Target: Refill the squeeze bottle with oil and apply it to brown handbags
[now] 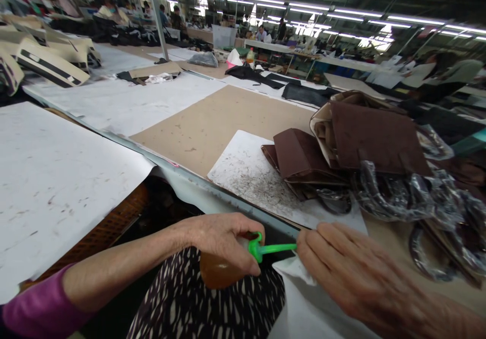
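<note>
My left hand (224,238) is wrapped round a squeeze bottle (219,272) of amber liquid, which lies on its side above my lap. Its green nozzle cap (255,248) points to the right. At the thin tip of the nozzle, the closed fingers of my right hand (341,263) grip a white cloth (299,298). The cloth hangs down below that hand, and the very end of the tip is hidden behind the fingers. Both hands are just in front of the table edge (243,201).
Dark brown bags (379,136) with plastic-wrapped handles (398,197) are piled on the right, partly over a stained white sheet (250,177). Another table (68,177) stands at left above a brown basket (114,225). Farther back are cream pieces (53,63), a metal post (156,17) and people.
</note>
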The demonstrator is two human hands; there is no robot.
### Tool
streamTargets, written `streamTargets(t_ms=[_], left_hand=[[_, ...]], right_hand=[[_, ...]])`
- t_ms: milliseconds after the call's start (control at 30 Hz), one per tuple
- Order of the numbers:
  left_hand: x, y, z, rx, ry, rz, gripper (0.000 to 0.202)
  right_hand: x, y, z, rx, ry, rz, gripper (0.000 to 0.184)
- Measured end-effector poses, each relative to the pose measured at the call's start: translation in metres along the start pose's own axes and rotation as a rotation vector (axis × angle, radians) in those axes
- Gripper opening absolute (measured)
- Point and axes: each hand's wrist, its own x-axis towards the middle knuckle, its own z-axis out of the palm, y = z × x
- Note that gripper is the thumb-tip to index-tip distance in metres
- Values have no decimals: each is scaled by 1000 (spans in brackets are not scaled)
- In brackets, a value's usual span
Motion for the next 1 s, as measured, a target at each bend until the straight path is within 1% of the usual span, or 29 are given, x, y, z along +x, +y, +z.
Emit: streamTargets(t_ms=[67, 200, 333, 367, 433, 500, 567, 667, 733, 833, 900, 1000], left_hand=[[3, -5, 2, -86, -37, 12, 29], [8, -12, 7, -203, -76, 21, 31], [12, -20, 13, -243, -60, 76, 33], [14, -22, 14, -252, -52, 91, 33], [16, -25, 19, -258, -23, 120, 33], [17, -25, 25, -237, 42, 150, 30], [18, -23, 32, -162, 168, 178, 27], [19, -18, 40, 28, 349, 161, 18], [19, -16, 43, 166, 403, 152, 13], [21, -14, 45, 337, 468, 185, 13], [22, -13, 46, 419, 520, 191, 16], [21, -10, 48, 551, 586, 222, 16]], right_hand=[[-3, -1, 3, 38, 17, 27, 33], [-8, -5, 13, 198, 39, 167, 30], [-7, -8, 15, 415, 8, 290, 25], [-6, -9, 15, 446, -3, 319, 23], [-6, -10, 14, 460, 33, 356, 22], [-7, -13, 16, 464, 59, 402, 21], [-10, -17, 20, 491, 90, 462, 20], [-16, -24, 24, 567, 131, 568, 22], [-18, -29, 26, 617, 162, 627, 25], [-18, -33, 25, 667, 178, 688, 27], [-17, -35, 25, 652, 196, 694, 26], [-17, -34, 25, 544, 244, 649, 23]])
